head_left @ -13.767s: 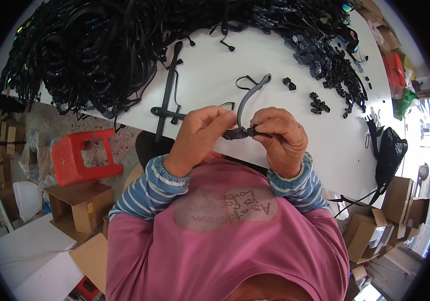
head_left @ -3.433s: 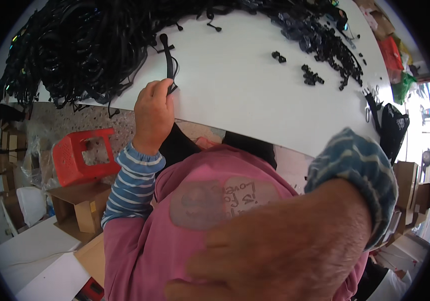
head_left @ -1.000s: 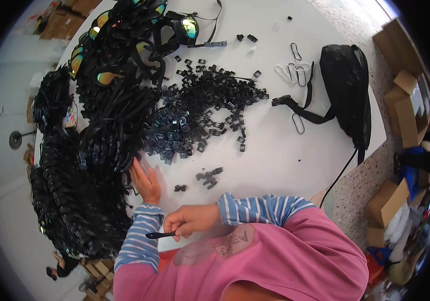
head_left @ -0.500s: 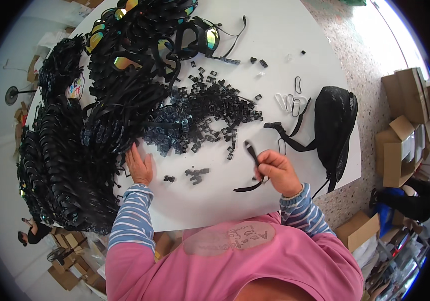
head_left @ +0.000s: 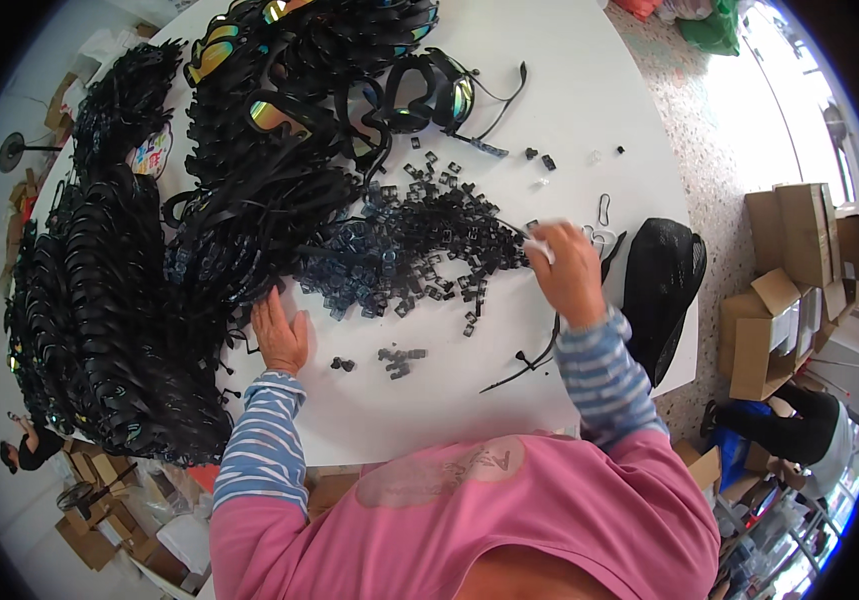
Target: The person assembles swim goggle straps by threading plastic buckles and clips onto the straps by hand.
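My left hand (head_left: 277, 335) lies flat on the white table, fingers stretched out, tips touching the edge of a heap of black goggle straps (head_left: 224, 235). Right of it spreads a pile of small black and clear plastic buckles (head_left: 439, 235). My right hand (head_left: 571, 275) hovers at that pile's right edge, fingers bent together and slightly blurred. Something pale shows at its fingertips, too unclear to name. A thin black strap (head_left: 534, 362) runs from beneath the right wrist toward the table's near side. Beside this hand lie a black mesh bag (head_left: 661, 290) and pale loops (head_left: 601, 238), partly hidden.
Goggles with mirrored orange lenses (head_left: 279, 118) pile up at the far left. Long rows of black goggle parts (head_left: 99, 310) cover the left side. Small grey pieces (head_left: 401, 360) lie near the front. Cardboard boxes (head_left: 764, 330) stand on the floor at right, where another person (head_left: 799, 430) is.
My right hand has moved away from me to the buckle pile's right edge. The short black strap it held no longer shows in its fingers. My left hand stays put.
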`<state>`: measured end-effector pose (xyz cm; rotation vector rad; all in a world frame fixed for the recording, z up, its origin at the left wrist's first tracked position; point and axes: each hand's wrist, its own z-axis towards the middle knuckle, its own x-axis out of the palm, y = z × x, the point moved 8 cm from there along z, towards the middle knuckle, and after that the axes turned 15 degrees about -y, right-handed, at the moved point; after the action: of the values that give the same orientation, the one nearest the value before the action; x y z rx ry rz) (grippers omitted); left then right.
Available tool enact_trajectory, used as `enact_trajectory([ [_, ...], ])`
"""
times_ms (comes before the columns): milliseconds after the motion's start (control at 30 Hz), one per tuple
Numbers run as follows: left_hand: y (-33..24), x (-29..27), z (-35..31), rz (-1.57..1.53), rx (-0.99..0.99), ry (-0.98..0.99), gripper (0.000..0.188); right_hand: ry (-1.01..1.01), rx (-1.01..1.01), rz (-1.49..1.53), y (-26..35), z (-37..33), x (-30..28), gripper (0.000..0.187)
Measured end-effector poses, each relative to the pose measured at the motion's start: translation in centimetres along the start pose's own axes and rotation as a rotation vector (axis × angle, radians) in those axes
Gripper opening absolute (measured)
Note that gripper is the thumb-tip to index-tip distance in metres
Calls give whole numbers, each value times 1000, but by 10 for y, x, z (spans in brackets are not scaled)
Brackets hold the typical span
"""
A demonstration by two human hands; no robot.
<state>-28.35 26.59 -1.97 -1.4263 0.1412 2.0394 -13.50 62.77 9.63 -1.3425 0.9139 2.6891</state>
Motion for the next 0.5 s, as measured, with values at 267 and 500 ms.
enact_trajectory([
  [267, 5, -4, 6, -9, 13, -22, 58, 82, 166, -202, -35, 105, 109, 35],
  [500, 15, -6, 8, -23, 6, -42, 55, 170, 10, -237, -24, 101, 130, 27],
])
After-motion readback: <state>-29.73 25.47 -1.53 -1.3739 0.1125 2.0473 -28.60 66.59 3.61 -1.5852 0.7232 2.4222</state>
